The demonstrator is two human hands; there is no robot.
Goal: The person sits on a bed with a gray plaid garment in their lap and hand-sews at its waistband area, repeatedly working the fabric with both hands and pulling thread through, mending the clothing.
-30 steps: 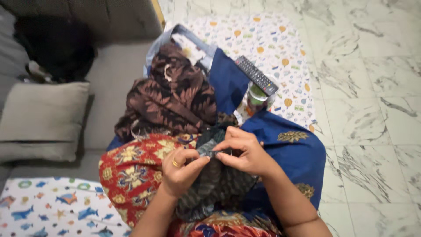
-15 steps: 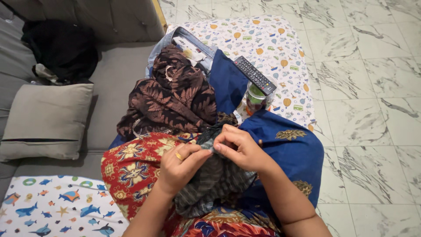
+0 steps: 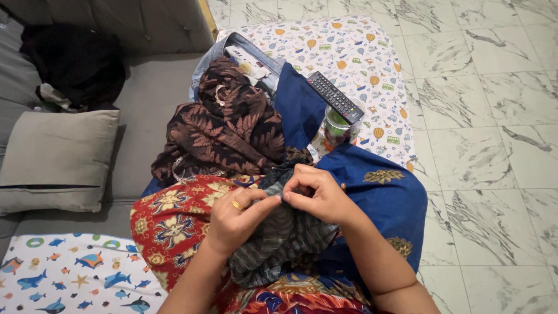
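Together, the left hand point(image 3: 235, 218) and right hand point(image 3: 317, 195) pinch a dark grey striped cloth point(image 3: 279, 241) bunched on the lap, over red floral fabric point(image 3: 168, 218) and blue patterned fabric point(image 3: 383, 192).

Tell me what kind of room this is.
Likely a home living room: a grey sofa with a cushion, a TV remote on a printed mat, marble-look floor tiles. Both hands, left hand and right hand, pinch a dark striped cloth.

Soft, even indoor light fills a sharp, wide-angle overhead view, with mild sheen on the marble floor point(image 3: 494, 116), faint shadows, and slight bending at the edges.
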